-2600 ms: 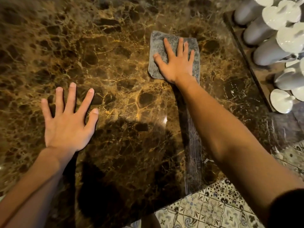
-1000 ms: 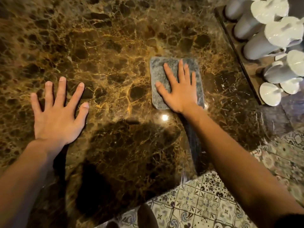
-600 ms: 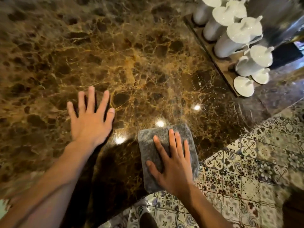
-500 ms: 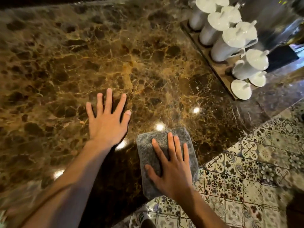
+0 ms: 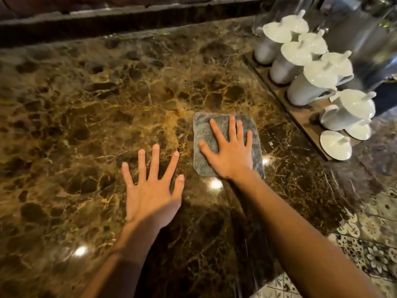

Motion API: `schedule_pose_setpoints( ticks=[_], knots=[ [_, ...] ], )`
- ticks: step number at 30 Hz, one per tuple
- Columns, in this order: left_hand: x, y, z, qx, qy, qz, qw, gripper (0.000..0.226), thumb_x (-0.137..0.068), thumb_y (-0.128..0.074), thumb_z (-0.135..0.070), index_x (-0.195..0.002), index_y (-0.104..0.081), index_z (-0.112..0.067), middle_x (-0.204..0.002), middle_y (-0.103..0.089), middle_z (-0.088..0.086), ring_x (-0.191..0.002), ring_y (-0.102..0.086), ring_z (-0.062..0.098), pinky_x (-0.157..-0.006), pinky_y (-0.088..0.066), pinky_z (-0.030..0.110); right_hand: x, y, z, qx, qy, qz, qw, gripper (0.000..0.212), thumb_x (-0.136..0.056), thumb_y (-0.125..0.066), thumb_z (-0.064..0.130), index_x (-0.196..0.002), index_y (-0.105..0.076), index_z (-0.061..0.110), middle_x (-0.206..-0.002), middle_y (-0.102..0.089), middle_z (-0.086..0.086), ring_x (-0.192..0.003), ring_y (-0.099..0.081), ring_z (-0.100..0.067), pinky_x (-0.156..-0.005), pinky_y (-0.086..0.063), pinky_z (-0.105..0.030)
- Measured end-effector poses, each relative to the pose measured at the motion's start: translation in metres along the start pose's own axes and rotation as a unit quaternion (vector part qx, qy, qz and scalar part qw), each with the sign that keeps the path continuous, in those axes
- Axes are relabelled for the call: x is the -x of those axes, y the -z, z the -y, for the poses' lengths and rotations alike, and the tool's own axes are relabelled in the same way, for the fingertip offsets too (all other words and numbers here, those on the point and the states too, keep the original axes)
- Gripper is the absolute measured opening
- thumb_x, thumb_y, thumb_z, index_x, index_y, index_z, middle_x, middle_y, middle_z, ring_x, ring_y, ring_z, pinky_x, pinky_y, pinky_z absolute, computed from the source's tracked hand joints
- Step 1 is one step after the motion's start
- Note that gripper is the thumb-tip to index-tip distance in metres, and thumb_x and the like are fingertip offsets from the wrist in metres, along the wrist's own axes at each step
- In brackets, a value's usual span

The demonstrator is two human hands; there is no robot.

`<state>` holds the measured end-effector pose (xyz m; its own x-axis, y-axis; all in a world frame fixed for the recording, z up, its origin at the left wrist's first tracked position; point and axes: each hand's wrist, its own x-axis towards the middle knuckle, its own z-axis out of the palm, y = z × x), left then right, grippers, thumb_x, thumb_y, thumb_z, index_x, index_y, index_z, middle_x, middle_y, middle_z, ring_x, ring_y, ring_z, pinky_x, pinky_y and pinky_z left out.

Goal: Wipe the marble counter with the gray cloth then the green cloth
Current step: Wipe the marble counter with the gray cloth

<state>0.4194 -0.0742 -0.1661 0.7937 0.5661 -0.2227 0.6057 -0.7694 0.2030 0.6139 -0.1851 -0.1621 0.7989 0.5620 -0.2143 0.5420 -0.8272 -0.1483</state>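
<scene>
Right hand (image 5: pixel 231 153) is pressed flat, fingers spread, on the gray cloth (image 5: pixel 226 145) mid-counter near the white pots (image 5: pixel 311 82), left hand (image 5: pixel 151 190) splayed bare on the marble counter (image 5: pixel 86 104), so gray-cloth pass looks underway; no green cloth in sight.

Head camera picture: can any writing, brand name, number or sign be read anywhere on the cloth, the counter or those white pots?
None: no readable text in this view.
Gray cloth under the right hand: plain, no tag or label showing.
Marble counter: only veining; left hand rests flat on it.
White lidded pots on the wooden tray: plain, no marks visible.
Patterned floor tiles: ornament only, no letters.
</scene>
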Motion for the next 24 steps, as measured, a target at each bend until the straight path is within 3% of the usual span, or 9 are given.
schedule_pose_setpoints(
  ticks=[6, 11, 18, 21, 24],
  knots=[
    [-0.001, -0.003, 0.003, 0.0, -0.013, -0.021, 1.0, 0.059, -0.099, -0.003, -0.062, -0.156, 0.011, -0.052, -0.169, 0.022, -0.003, -0.154, 0.025, 0.027, -0.121, 0.013, 0.063, -0.11, 0.024, 0.001, 0.0, -0.019, 0.0, 1.0, 0.086, -0.088, -0.012, 0.088, -0.163, 0.0, 0.048, -0.173, 0.012, -0.012, -0.159, 0.014, -0.033, -0.124, 0.01, -0.061],
    [-0.002, -0.004, 0.004, -0.005, -0.015, -0.027, 1.0, 0.059, -0.099, -0.004, -0.063, -0.156, 0.008, -0.052, -0.17, 0.016, -0.002, -0.155, 0.021, 0.028, -0.121, 0.012, 0.063, -0.12, 0.025, -0.001, -0.006, -0.011, 0.001, 1.0, 0.086, -0.088, -0.011, 0.089, -0.163, -0.002, 0.046, -0.173, 0.012, -0.013, -0.159, 0.013, -0.034, -0.124, 0.011, -0.06],
    [-0.003, -0.001, 0.001, 0.001, 0.002, -0.007, 1.0, 0.058, -0.1, -0.004, -0.064, -0.153, 0.016, -0.055, -0.167, 0.027, -0.006, -0.153, 0.029, 0.025, -0.12, 0.014, 0.063, 0.001, -0.003, -0.013, 0.01, 0.023, -0.024, 0.999, 0.081, -0.094, -0.011, 0.083, -0.164, 0.002, 0.042, -0.173, 0.012, -0.011, -0.159, 0.012, -0.031, -0.127, 0.006, -0.055],
    [-0.004, 0.0, 0.002, -0.004, -0.001, -0.014, 1.0, 0.059, -0.1, -0.005, -0.065, -0.154, 0.014, -0.054, -0.168, 0.024, -0.005, -0.154, 0.025, 0.027, -0.12, 0.012, 0.064, 0.079, -0.015, -0.014, 0.018, 0.031, -0.003, 0.999, 0.08, -0.096, -0.012, 0.08, -0.163, 0.009, 0.041, -0.172, 0.018, -0.012, -0.158, 0.017, -0.03, -0.127, 0.006, -0.055],
    [-0.003, 0.001, 0.001, -0.003, -0.006, -0.01, 1.0, 0.06, -0.099, -0.004, -0.066, -0.156, 0.009, -0.053, -0.17, 0.018, -0.003, -0.156, 0.019, 0.03, -0.121, 0.01, 0.066, 0.161, -0.027, -0.016, 0.006, 0.041, -0.001, 0.999, 0.081, -0.098, -0.021, 0.078, -0.165, 0.004, 0.039, -0.172, 0.014, -0.015, -0.158, 0.016, -0.031, -0.128, 0.002, -0.055]
  ],
)
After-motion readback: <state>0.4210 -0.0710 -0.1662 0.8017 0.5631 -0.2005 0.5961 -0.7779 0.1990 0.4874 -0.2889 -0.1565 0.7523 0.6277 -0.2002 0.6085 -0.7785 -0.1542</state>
